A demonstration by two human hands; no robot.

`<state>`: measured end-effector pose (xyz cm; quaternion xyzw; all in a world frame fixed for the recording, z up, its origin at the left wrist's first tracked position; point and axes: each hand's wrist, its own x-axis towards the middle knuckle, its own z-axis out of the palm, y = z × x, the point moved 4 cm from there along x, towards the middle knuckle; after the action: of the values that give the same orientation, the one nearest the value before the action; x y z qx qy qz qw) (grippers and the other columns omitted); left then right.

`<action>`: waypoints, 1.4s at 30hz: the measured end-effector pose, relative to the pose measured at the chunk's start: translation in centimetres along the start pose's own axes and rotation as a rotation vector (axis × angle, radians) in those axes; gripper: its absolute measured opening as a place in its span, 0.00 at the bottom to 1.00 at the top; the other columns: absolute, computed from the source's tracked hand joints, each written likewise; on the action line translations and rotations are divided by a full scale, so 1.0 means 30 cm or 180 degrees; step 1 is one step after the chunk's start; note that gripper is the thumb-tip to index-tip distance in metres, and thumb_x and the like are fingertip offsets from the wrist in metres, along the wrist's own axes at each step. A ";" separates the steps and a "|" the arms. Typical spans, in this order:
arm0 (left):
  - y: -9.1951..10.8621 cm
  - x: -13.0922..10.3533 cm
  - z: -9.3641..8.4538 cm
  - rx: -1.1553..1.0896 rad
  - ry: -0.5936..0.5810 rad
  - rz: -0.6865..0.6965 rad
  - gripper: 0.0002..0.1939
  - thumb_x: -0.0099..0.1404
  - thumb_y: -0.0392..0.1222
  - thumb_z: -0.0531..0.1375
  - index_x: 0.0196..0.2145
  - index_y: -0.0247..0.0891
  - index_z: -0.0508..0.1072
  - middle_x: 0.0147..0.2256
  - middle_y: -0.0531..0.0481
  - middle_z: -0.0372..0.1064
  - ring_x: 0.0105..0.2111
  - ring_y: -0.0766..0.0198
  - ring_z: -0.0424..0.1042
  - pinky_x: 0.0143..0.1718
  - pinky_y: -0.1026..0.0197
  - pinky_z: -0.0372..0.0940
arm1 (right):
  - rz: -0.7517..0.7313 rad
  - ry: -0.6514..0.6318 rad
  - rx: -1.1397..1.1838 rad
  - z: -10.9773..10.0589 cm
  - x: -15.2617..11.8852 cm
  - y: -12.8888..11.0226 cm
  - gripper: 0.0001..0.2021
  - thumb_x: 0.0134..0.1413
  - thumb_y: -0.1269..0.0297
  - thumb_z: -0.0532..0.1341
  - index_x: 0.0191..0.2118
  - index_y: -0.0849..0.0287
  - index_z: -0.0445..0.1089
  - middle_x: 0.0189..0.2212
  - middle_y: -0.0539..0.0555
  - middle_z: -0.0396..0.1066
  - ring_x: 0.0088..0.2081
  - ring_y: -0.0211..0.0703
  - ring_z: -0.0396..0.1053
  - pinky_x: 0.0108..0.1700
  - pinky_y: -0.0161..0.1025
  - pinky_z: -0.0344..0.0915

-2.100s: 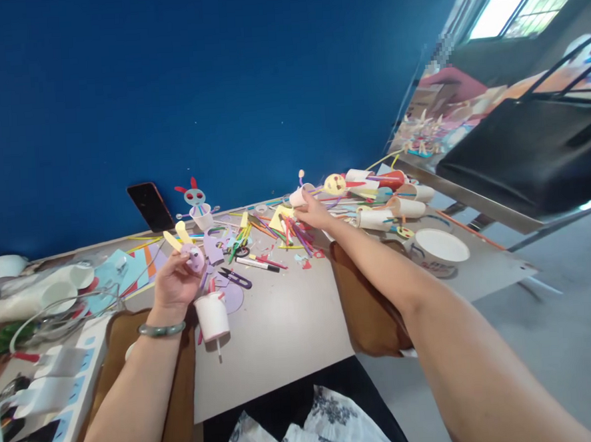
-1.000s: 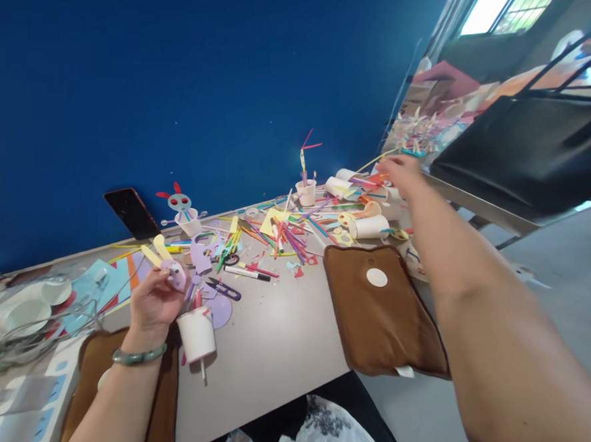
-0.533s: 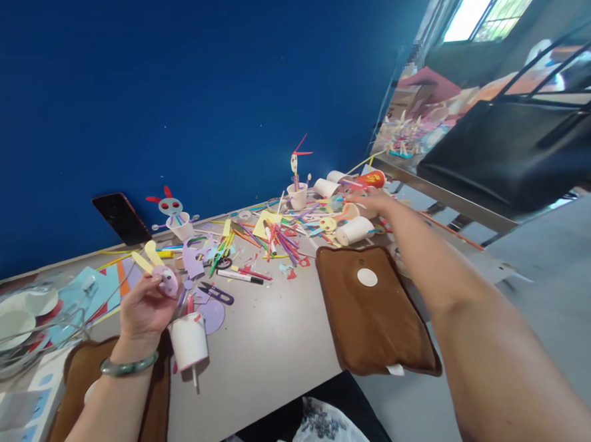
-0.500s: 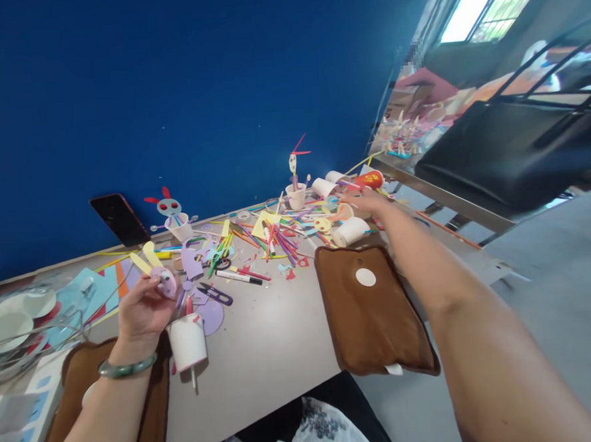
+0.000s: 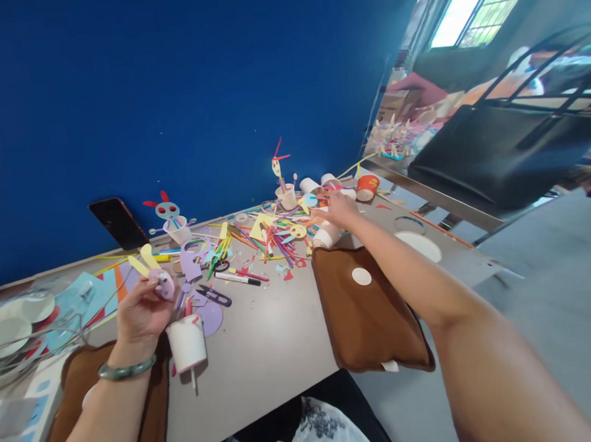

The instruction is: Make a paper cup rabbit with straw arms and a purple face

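My left hand [image 5: 143, 311] pinches a lilac paper rabbit face [image 5: 163, 284] with yellow ears, at the left of the table. Just below it, a white paper cup [image 5: 187, 344] has a stick poking out of its lower end. A pair of dark thread snips [image 5: 214, 295] and a lilac paper disc [image 5: 211, 317] lie close by. Stretched out to the far right, my right hand [image 5: 342, 210] is over the craft pile, its fingers apart among paper cups. One white cup [image 5: 325, 235] lies on its side under it. A yellow paper face [image 5: 297, 231] is left of that hand.
Finished cup figures with red ears [image 5: 167, 209] stand along the blue wall, beside a leaning phone [image 5: 118, 222]. A brown cushion [image 5: 372, 323] lies at the right front. Coloured sticks [image 5: 277, 243], a marker [image 5: 237, 278] and a red cup [image 5: 368, 187] crowd the back.
My right hand has moved left over the pile of cups, and the cups and yellow face there have shifted. A white round plate shows by my right forearm. My left hand keeps its hold.
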<state>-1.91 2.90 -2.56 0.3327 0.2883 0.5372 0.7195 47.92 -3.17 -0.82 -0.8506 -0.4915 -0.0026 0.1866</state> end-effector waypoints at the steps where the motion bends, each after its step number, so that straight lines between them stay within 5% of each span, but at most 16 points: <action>1: -0.002 0.001 -0.002 0.0001 0.0028 -0.0034 0.16 0.47 0.35 0.70 0.23 0.37 0.63 0.22 0.55 0.62 0.23 0.69 0.63 0.26 0.64 0.62 | -0.0089 -0.0014 -0.0149 -0.008 -0.035 -0.007 0.41 0.51 0.37 0.66 0.62 0.61 0.66 0.62 0.71 0.65 0.63 0.70 0.62 0.63 0.59 0.58; 7: -0.012 0.007 -0.009 -0.0019 0.0139 0.0028 0.14 0.46 0.33 0.68 0.22 0.38 0.64 0.21 0.55 0.63 0.22 0.70 0.63 0.25 0.64 0.62 | -0.0462 -0.0288 -0.0767 -0.005 -0.211 -0.021 0.38 0.40 0.34 0.70 0.54 0.53 0.74 0.53 0.65 0.73 0.55 0.70 0.68 0.54 0.59 0.65; 13: -0.022 0.006 0.015 -0.0117 0.0133 -0.0011 0.13 0.43 0.32 0.67 0.21 0.37 0.64 0.20 0.57 0.63 0.20 0.72 0.63 0.22 0.67 0.59 | -0.0597 0.0065 -0.1045 -0.027 -0.177 -0.076 0.26 0.56 0.56 0.65 0.58 0.62 0.71 0.60 0.74 0.67 0.61 0.76 0.61 0.58 0.68 0.57; 17: -0.014 -0.005 0.045 -0.0296 0.0315 0.0049 0.12 0.40 0.31 0.66 0.20 0.36 0.65 0.20 0.57 0.64 0.19 0.73 0.63 0.21 0.69 0.60 | -0.1279 -0.0131 -0.0843 0.004 -0.140 -0.246 0.22 0.58 0.61 0.62 0.57 0.61 0.73 0.58 0.68 0.71 0.60 0.67 0.65 0.60 0.58 0.60; 22: 0.017 0.005 0.051 -0.0511 0.0493 0.0193 0.09 0.44 0.30 0.64 0.23 0.36 0.67 0.19 0.58 0.63 0.18 0.74 0.62 0.20 0.69 0.57 | -0.2004 -0.0702 -0.0568 0.132 -0.167 -0.510 0.15 0.59 0.61 0.62 0.49 0.54 0.79 0.46 0.57 0.81 0.49 0.52 0.75 0.50 0.40 0.65; 31: 0.047 0.036 -0.014 -0.0775 0.1187 0.0379 0.08 0.49 0.30 0.61 0.29 0.36 0.71 0.24 0.55 0.71 0.21 0.74 0.67 0.21 0.70 0.55 | -0.2389 -0.1048 -0.0364 0.330 -0.295 -0.835 0.14 0.61 0.66 0.58 0.47 0.55 0.79 0.41 0.55 0.81 0.44 0.47 0.76 0.41 0.37 0.62; 37: 0.043 0.039 -0.018 -0.0758 0.1170 0.0479 0.07 0.50 0.31 0.63 0.29 0.37 0.70 0.21 0.58 0.66 0.19 0.74 0.63 0.20 0.69 0.53 | -0.2535 -0.1262 -0.0344 0.339 -0.341 -0.900 0.10 0.60 0.61 0.61 0.41 0.55 0.79 0.37 0.54 0.80 0.41 0.46 0.75 0.41 0.36 0.61; 42: 0.034 0.042 -0.015 -0.0617 0.1060 0.0480 0.09 0.50 0.31 0.63 0.29 0.37 0.68 0.21 0.58 0.65 0.19 0.73 0.64 0.21 0.67 0.52 | -0.2153 -0.1373 -0.0597 0.339 -0.378 -0.877 0.14 0.56 0.51 0.65 0.33 0.57 0.78 0.34 0.58 0.79 0.40 0.51 0.75 0.37 0.39 0.61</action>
<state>-2.51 4.40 -2.11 0.1892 0.3246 0.6623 0.6483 18.20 2.39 -4.13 -0.6354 -0.7689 0.0697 -0.0104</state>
